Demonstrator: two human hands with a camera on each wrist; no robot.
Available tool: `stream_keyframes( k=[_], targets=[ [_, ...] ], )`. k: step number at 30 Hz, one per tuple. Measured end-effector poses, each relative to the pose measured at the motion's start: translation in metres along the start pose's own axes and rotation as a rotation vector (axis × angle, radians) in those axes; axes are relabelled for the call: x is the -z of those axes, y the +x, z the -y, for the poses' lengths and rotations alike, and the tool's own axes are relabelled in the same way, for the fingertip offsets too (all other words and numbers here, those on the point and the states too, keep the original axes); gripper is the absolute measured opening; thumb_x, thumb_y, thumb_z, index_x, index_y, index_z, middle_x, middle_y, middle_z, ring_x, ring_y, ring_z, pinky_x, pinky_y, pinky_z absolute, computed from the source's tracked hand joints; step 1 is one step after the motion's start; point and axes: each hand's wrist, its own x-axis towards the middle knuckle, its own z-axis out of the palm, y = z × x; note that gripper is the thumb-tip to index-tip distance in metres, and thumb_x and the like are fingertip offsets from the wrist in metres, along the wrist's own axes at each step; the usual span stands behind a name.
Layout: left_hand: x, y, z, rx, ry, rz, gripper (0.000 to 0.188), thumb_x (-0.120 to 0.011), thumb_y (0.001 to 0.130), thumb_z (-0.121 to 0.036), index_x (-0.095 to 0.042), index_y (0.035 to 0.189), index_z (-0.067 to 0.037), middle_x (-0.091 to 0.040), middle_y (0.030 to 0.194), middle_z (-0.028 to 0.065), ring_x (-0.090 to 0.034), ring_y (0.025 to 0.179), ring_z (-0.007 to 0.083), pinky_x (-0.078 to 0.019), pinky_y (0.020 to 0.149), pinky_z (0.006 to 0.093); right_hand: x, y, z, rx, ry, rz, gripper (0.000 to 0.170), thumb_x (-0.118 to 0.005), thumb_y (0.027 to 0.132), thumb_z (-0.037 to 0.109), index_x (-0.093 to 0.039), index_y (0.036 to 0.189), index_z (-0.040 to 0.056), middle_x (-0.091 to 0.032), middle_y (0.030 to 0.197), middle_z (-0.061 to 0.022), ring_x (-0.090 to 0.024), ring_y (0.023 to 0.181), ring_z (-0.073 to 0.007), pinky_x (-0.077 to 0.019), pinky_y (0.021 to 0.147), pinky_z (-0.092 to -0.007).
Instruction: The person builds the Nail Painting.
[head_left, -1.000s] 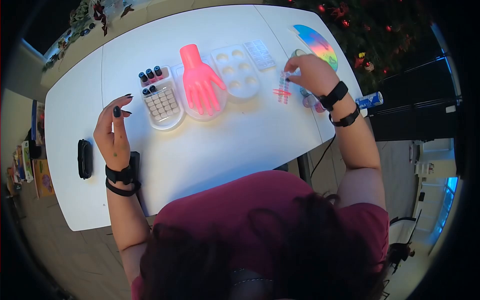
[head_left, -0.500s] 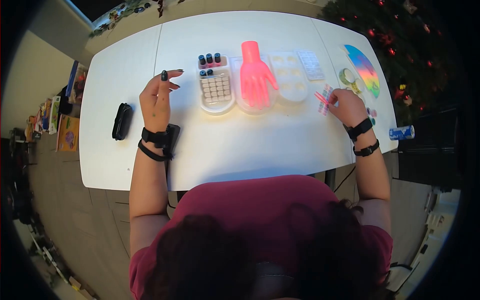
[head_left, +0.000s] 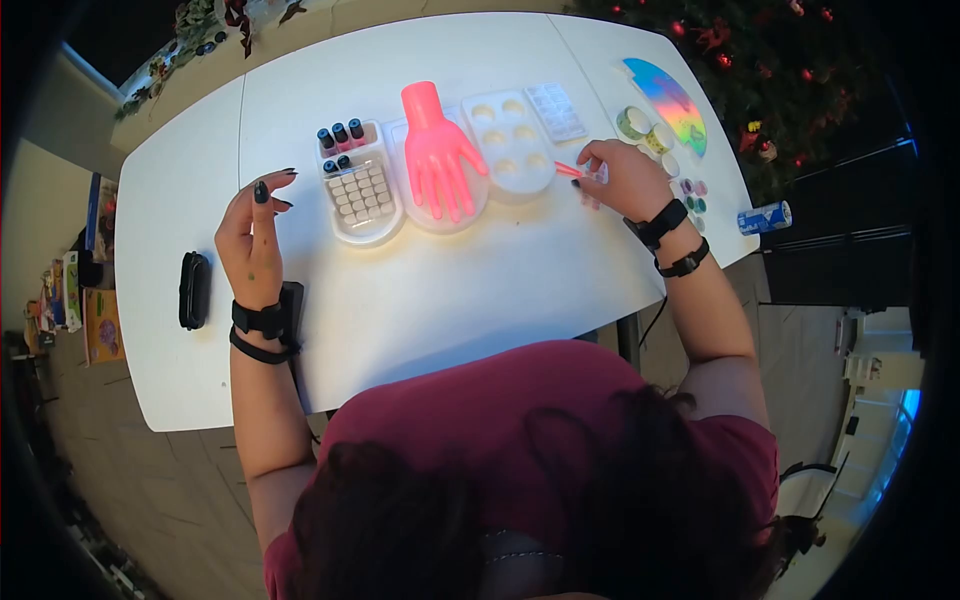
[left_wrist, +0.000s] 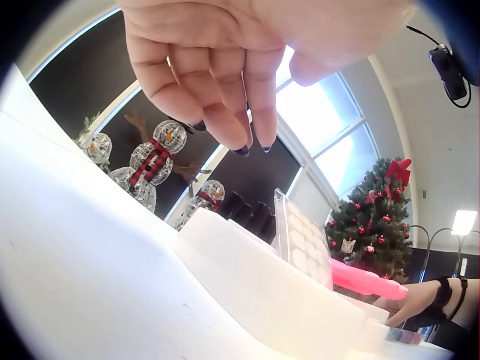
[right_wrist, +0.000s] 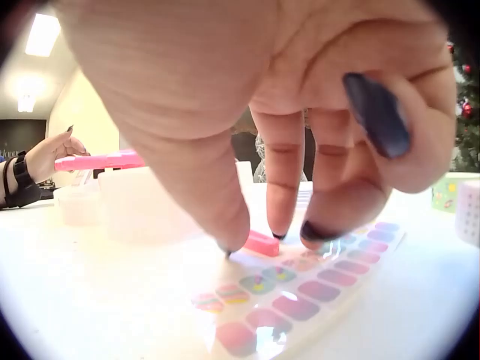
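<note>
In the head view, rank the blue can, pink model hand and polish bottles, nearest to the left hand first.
1. Polish bottles: just right of the left hand
2. Pink model hand: further right
3. Blue can: far right, past both

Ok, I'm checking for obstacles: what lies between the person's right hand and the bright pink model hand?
In the head view: a white six-welled palette, plus the slim pink tool the right hand holds.

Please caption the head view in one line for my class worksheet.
Right hand pinching pink tweezers above a sticker sheet, left hand raised near the polish bottles.
</note>
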Motion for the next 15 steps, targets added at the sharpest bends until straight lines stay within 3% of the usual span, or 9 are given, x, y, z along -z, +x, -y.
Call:
stream_keyframes(
  k=[4,6,8,10,15],
  targets=[
    [0.0,0.001,0.001,-0.012,-0.031,0.019,0.042,-0.055,0.114,-0.033,-0.078,0.115,0.002,-0.079,0.115,0.0113,-0.068,0.093,0.0186,-0.0549,0.085,0.0321,-0.021,0.009,-0.014,0.052,0.1,-0.021,0.015,-0.074,0.092,0.019,-0.072,0.102,0.0086,-0.074,0.097,-0.0098,-0.072,0.092,-0.0324,-0.0576,0.079,-0.0452],
    [0.001,0.0,-0.005,-0.01,0.016,-0.005,0.041,-0.055,0.114,-0.031,-0.079,0.112,0.002,-0.079,0.113,0.0118,-0.068,0.09,0.0181,-0.0547,0.085,0.0312,-0.023,0.006,-0.013,0.13,-0.093,-0.118,0.011,-0.071,0.093,0.018,-0.071,0.099,0.0078,-0.074,0.097,-0.0123,-0.072,0.092,-0.0352,-0.0574,0.078,-0.0473],
    [0.001,0.002,0.001,-0.037,0.021,-0.015,0.041,-0.054,0.114,-0.032,-0.079,0.111,0.001,-0.079,0.113,0.0127,-0.069,0.088,0.0185,-0.055,0.084,0.031,-0.016,0.004,0.001,0.009,-0.129,-0.071,0.011,-0.071,0.093,0.017,-0.069,0.096,0.0067,-0.074,0.096,-0.0133,-0.072,0.091,-0.0369,-0.0573,0.078,-0.0487],
    [0.002,0.001,-0.002,-0.024,0.036,0.013,0.045,-0.05,0.116,-0.034,-0.077,0.116,0.002,-0.078,0.116,0.0122,-0.067,0.088,0.0161,-0.0537,0.085,0.0319,-0.015,0.003,0.006,-0.004,-0.174,-0.077,0.01,-0.071,0.092,0.014,-0.068,0.098,0.0062,-0.075,0.089,-0.0146,-0.073,0.086,-0.0358,-0.058,0.076,-0.0476],
    [0.001,0.002,-0.013,-0.007,0.043,0.014,0.045,-0.052,0.114,-0.035,-0.079,0.111,0.001,-0.079,0.115,0.012,-0.066,0.088,0.0171,-0.053,0.088,0.032,-0.013,0.006,0.013,-0.068,-0.096,-0.013,0.011,-0.071,0.091,0.01,-0.069,0.1,0.0054,-0.076,0.09,-0.0149,-0.075,0.086,-0.0335,-0.059,0.073,-0.0457]
  ],
)
